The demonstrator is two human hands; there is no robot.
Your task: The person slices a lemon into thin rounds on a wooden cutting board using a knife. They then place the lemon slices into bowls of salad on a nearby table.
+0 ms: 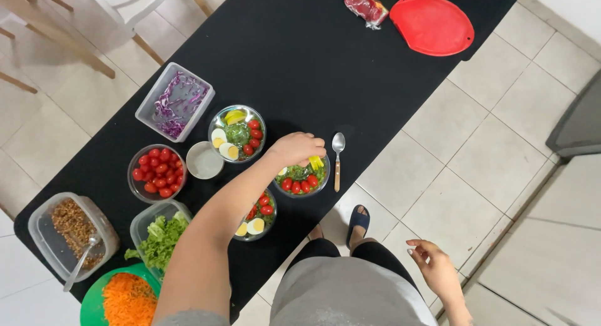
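Yellow pepper strips (316,161) sit pinched in the fingertips of the left hand (297,148), which hovers just over the rim of the salad bowl (302,178) of greens and cherry tomatoes near the edge of the black counter (325,57). The right hand (436,268) hangs loosely open and empty beside the hip, well clear of the counter. As I judge it, a strip could slip off the bowl's rim onto the counter, or the wrist might nudge the spoon (338,158) lying just beside the bowl, since both lie near the edge.
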